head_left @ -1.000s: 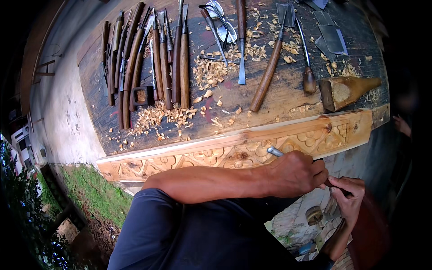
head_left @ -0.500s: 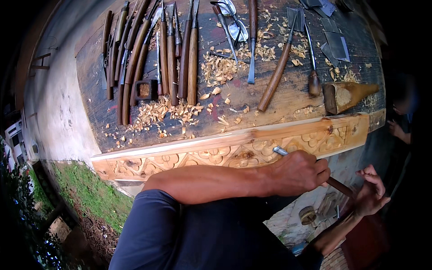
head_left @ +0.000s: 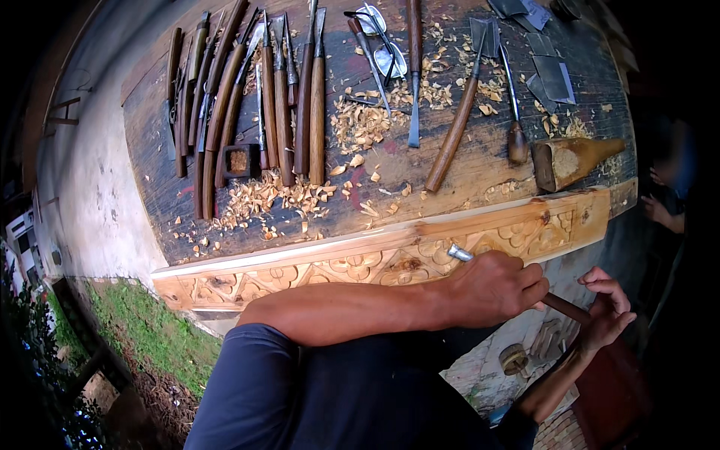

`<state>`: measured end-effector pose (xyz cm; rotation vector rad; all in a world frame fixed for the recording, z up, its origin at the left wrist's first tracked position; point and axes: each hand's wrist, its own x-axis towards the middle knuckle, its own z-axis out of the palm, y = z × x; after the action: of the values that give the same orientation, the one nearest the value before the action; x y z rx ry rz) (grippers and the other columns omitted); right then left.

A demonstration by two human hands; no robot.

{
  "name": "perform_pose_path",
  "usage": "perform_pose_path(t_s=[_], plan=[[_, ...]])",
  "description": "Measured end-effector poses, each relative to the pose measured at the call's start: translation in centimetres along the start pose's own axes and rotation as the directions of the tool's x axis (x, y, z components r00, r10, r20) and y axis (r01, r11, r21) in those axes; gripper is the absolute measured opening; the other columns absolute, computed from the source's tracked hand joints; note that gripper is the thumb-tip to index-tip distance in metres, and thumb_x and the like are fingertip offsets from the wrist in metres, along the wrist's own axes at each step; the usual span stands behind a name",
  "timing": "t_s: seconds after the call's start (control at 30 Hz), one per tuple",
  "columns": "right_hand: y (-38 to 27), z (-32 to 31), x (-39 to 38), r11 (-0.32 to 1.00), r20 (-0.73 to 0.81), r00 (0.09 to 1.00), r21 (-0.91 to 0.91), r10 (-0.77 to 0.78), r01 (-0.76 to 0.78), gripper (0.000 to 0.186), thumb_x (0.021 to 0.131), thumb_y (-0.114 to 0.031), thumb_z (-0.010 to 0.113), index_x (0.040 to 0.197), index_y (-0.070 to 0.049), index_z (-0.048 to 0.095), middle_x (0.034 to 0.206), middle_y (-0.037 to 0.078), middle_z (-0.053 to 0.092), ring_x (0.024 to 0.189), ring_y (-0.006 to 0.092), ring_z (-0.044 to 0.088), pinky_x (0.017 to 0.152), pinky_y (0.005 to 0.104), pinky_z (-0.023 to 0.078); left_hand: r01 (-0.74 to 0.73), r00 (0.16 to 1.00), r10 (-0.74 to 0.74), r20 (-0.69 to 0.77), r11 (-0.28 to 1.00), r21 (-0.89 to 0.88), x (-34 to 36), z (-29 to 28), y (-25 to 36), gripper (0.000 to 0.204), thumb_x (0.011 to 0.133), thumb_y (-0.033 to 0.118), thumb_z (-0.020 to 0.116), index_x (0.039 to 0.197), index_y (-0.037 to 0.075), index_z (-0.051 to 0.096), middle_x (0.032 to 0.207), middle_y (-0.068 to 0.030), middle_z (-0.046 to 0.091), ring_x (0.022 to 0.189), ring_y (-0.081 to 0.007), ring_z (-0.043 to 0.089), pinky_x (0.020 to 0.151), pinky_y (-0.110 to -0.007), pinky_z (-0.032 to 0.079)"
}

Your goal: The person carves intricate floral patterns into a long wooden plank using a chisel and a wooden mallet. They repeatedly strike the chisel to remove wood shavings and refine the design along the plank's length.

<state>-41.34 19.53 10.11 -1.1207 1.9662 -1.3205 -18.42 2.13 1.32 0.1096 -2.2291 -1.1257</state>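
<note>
My left hand (head_left: 495,285) is closed around a gouge (head_left: 562,306) with a wooden handle, its metal end (head_left: 459,252) over the carved face of a long pale board (head_left: 562,225). The board lies along the bench's near edge, with petal and triangle relief along it. My right hand (head_left: 606,307) has its fingers apart and curved, its palm at the butt of the gouge's handle. My left forearm crosses in front of the board's lower left part.
The worn bench (head_left: 397,187) holds several chisels (head_left: 225,105), a square dark block (head_left: 240,160), eyeglasses (head_left: 386,60), shavings (head_left: 360,120), a wooden mallet (head_left: 577,161) and dark sheets (head_left: 551,79). At right, another person's hand (head_left: 660,211) shows; grass (head_left: 135,322) lies below left.
My right hand has let go its grip on the handle, its fingers spreading while the palm stays at the butt. My left hand keeps its hold. The view has shifted slightly.
</note>
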Motion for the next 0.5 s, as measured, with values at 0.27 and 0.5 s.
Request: perform_pose_path(t_s=[0.27,0.5], plan=[[-2.7,2.0,-3.6,0.986,0.097,0.988,-0.128,0.119,-0.106,0.066,0.102,-0.059,0.068,0.095,0.007,0.072,0.090,0.019,0.074,0.076,0.0270,0.071,0.072,0.0370,0.058,-0.216,0.961,0.248,-0.121,0.950,0.226,-0.7,-0.1,0.5,0.025,0.089,0.022,0.074,0.107,0.004,0.075,0.081,0.0021,0.049,0.067,-0.0117,0.049,0.051,-0.029,0.035],[-3.5,2.3,-5.0,0.943,0.241,0.937,-0.279,0.251,-0.181,0.043,0.069,0.004,0.085,0.112,0.003,0.081,0.085,0.018,0.079,0.072,0.0228,0.076,0.070,0.0300,0.058,-0.261,0.964,0.245,0.102,0.945,0.198,-0.5,1.7,1.1,0.024,0.085,0.020,0.071,0.101,0.002,0.073,0.087,0.0005,0.053,0.072,-0.0122,0.052,0.053,-0.029,0.036]])
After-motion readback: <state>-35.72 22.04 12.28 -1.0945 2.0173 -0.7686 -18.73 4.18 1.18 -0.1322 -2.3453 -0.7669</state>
